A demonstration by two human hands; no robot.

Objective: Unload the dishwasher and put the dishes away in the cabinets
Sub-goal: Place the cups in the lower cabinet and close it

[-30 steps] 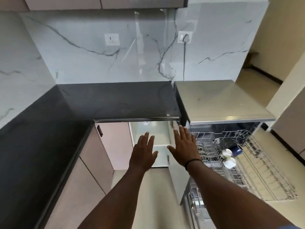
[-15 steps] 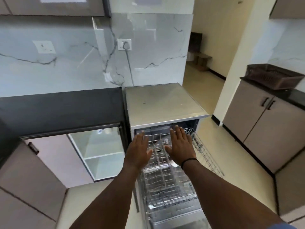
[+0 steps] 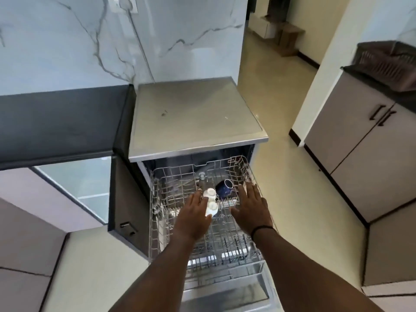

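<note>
The dishwasher (image 3: pixel 198 122) stands open with its upper wire rack (image 3: pixel 245 167) pulled out. In the rack sit two white cups (image 3: pixel 211 200), one behind the other, and a dark blue mug (image 3: pixel 224 186) lying on its side just right of them. My left hand (image 3: pixel 193 218) hovers flat over the rack, fingers apart, its fingertips right beside the white cups. My right hand (image 3: pixel 253 208) is spread open to the right of the cups, just in front of the blue mug. Neither hand holds anything.
An open lower cabinet (image 3: pixel 90 183) with pale shelves sits left of the dishwasher under the black counter (image 3: pixel 58 122). The lowered dishwasher door (image 3: pixel 227 287) lies below my arms. A closed cabinet (image 3: pixel 364 152) with a brown basket (image 3: pixel 389 64) on top stands at right.
My view has swung right from the open cabinet to the dishwasher. Both hands moved with it and now reach over the rack, spread wider apart around the cups.
</note>
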